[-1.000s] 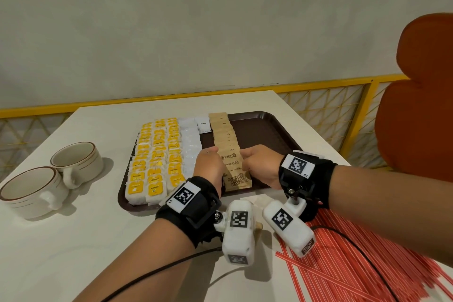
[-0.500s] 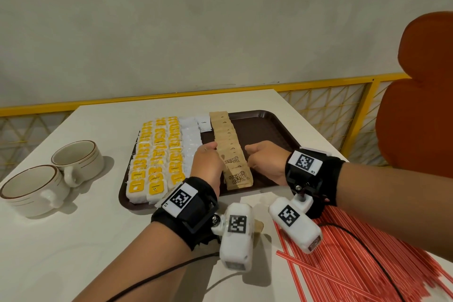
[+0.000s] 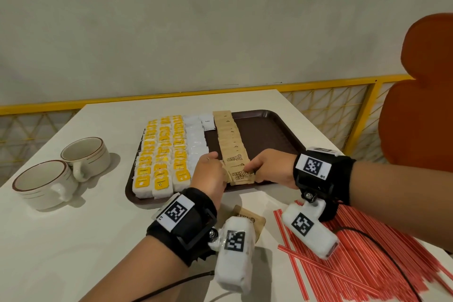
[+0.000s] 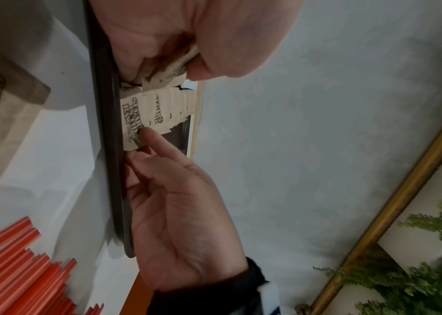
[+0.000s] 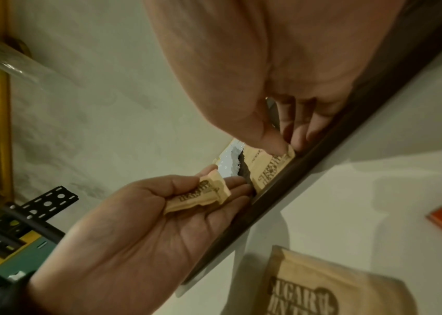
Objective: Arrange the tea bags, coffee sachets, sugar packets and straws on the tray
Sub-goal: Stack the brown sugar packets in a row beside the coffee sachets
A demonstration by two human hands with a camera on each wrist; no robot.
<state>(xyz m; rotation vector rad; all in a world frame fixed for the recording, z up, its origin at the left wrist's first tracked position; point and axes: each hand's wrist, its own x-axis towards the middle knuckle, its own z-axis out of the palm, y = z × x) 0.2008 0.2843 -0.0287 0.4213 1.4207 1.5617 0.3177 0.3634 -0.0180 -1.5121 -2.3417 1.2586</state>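
Brown sugar packets (image 3: 231, 144) sit in an overlapping row down the middle of the brown tray (image 3: 267, 125). The nearest packet (image 3: 241, 175) lies at the tray's near edge. Your right hand (image 3: 272, 167) pinches its right edge between thumb and fingers. Your left hand (image 3: 209, 174) grips a small stack of sugar packets (image 5: 201, 195) just left of the row.

Versus a second ago: both hands have shifted slightly toward the near rim, and the front packet's print now shows more fully.

Yellow-tagged tea bags (image 3: 160, 154) and white sachets (image 3: 196, 135) fill the tray's left side. One loose sugar packet (image 3: 252, 219) lies on the white table (image 3: 73, 240) below the tray. Red straws (image 3: 367, 260) are piled at right, two cups (image 3: 63, 169) at left.
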